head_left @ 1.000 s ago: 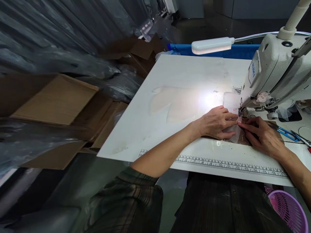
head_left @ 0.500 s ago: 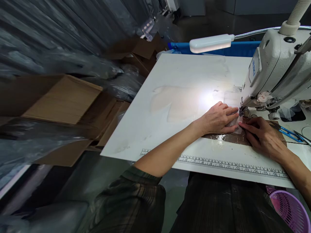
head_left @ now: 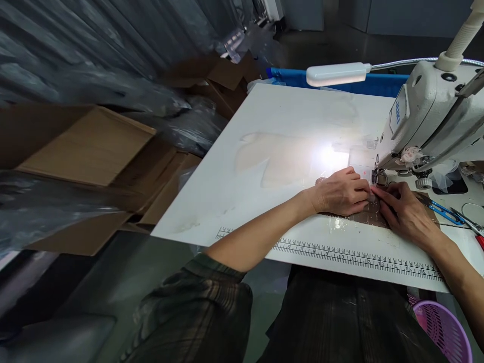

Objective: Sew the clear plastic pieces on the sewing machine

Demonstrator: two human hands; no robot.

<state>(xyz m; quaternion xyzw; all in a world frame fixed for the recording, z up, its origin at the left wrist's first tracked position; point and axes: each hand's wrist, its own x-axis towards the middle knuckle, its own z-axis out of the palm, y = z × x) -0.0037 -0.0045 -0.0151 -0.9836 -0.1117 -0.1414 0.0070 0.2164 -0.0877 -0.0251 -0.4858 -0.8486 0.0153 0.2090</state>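
Note:
On the white table [head_left: 212,201], my left hand [head_left: 342,191] has its fingers curled in at the sewing machine's presser foot [head_left: 375,176]. From the other side, my right hand [head_left: 406,214] pinches with thumb and index finger, its fingertips meeting those of my left hand. A small piece of sheer white fabric [head_left: 372,195] shows between the fingertips; most of it is hidden by my hands. Beneath them lies a brown, shiny plate [head_left: 372,217]. The white sewing machine [head_left: 427,116] stands just behind my right hand.
Blue thread snips [head_left: 442,210] and red-handled scissors [head_left: 471,224] lie right of my right hand. A lit lamp [head_left: 338,74] hangs over the table. A printed ruler [head_left: 340,257] runs along its front edge. Cardboard boxes [head_left: 86,146] stand left; a purple basket [head_left: 446,327] is below right.
My left hand's fingers, flatter over the sheer fabric before, are now curled in and a little lower. The right hand stays close to the presser foot. The whole view has shifted slightly.

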